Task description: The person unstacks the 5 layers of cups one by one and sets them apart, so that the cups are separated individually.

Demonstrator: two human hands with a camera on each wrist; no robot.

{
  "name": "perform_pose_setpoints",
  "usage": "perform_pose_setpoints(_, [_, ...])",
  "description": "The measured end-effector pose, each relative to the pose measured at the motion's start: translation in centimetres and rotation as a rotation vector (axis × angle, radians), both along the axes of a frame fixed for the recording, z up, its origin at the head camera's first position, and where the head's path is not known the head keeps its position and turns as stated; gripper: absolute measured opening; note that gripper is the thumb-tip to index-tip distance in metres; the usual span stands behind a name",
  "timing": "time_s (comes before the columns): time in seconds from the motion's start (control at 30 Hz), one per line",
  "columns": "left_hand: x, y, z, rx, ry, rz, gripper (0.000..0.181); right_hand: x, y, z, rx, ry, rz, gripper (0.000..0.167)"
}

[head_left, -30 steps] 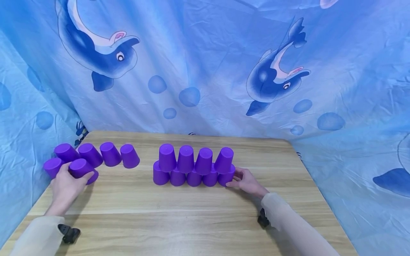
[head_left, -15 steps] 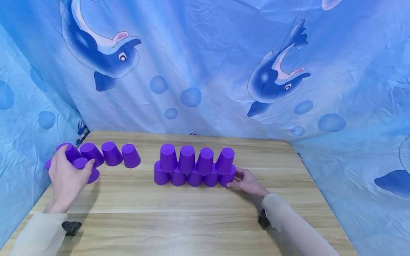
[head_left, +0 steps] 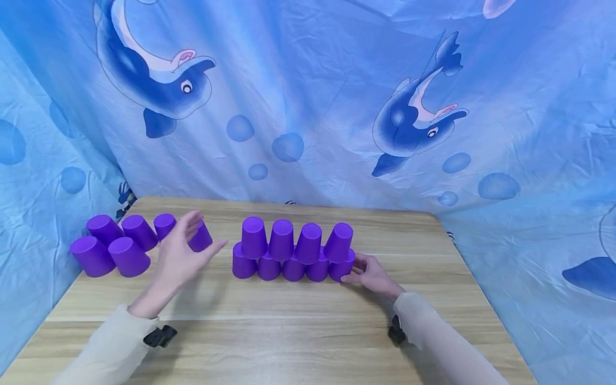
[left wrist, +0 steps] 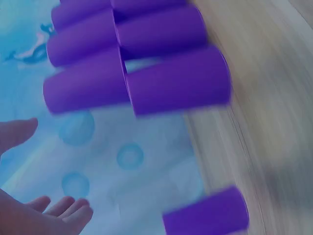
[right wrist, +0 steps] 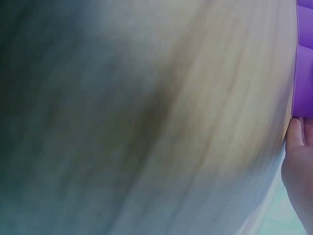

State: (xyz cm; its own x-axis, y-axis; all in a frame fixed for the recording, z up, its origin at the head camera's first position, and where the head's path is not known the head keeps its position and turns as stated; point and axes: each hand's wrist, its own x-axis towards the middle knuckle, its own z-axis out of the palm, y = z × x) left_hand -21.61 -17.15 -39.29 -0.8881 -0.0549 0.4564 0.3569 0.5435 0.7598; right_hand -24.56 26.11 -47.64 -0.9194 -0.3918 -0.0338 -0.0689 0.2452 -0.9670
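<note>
Upside-down purple cups stand as a two-tier wall in mid-table: a lower row of cups (head_left: 244,263) with an upper row of cups (head_left: 253,239) across it. At the wall's right end, my right hand (head_left: 372,275) holds the last bottom cup (head_left: 340,271), thumb in front and fingers at its far side. My left hand (head_left: 180,256), fingers spread and holding nothing, hovers in front of the loose cups at the left. It partly hides one cup (head_left: 164,225) and the rightmost loose cup (head_left: 201,238). In the left wrist view its thumb and fingers are well apart.
Further loose cups, a front pair (head_left: 129,258) and back ones (head_left: 138,233), stand upside down at the table's left. A blue dolphin-print cloth (head_left: 308,107) hangs behind and beside the wooden table (head_left: 289,331).
My left hand has let go of a cup in the loose front pair, risen and swung right, opening out. My right hand and the wall of cups stay put.
</note>
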Motion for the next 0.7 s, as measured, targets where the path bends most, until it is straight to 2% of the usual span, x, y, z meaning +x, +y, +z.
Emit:
perform_pose_setpoints(0.13, [-0.5, 2.2, -0.3, 0.044, -0.058, -0.101, 0.081, 0.0, 0.0, 0.0, 0.005, -0.008, -0.006, 0.061])
perform_pose_setpoints(0.23, [-1.0, 3.3, -0.7, 0.058, -0.092, -0.147, 0.082, 0.0, 0.0, -0.1, 0.012, -0.003, -0.013, 0.061])
perform_pose_setpoints(0.3, [-1.2, 4.0, -1.0, 0.063, -0.106, -0.167, 0.082, -0.3, 0.2, -0.8, 0.008, 0.004, -0.018, 0.062])
perform_pose_setpoints(0.47, [-1.8, 5.0, -1.3, 0.041, -0.11, -0.18, 0.08, -1.1, 0.7, -2.5, 0.024, 0.02, -0.041, 0.064])
perform_pose_setpoints(0.7, [-2.6, 5.7, -2.0, 0.011, -0.093, -0.163, 0.062, -1.2, 0.8, -2.8, 0.023, 0.031, -0.031, 0.064])
